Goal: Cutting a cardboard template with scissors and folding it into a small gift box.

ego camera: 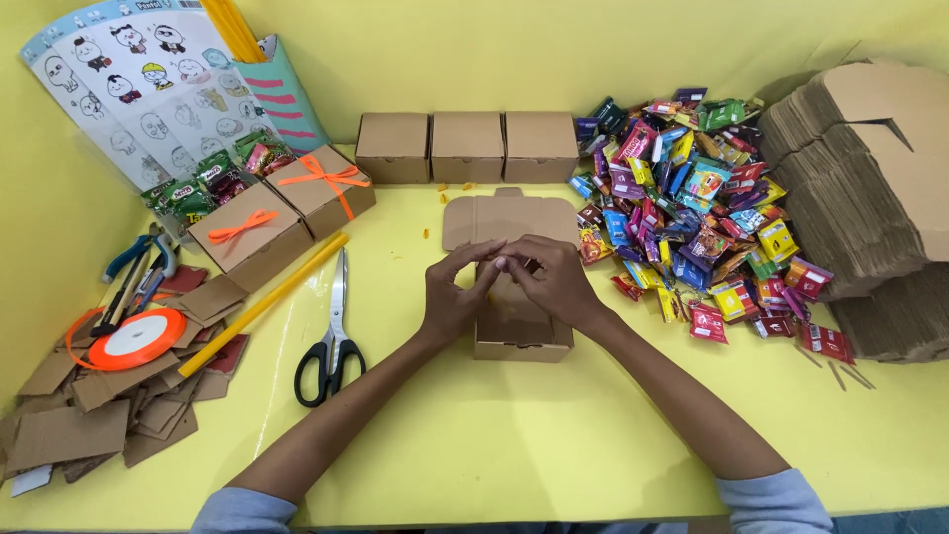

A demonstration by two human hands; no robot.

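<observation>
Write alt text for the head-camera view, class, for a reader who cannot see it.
Two bare hands, left hand and right hand, meet fingertip to fingertip over an open cardboard box on a yellow table. Scissors lie left; a pile of sweet packets lies right.

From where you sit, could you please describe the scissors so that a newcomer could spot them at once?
Start at the open cardboard box under the two hands in the middle of the yellow table. Just to its left lie the scissors, blades pointing away, beside a long yellow stick. Their black handles and bare metal blades set them apart.
</observation>
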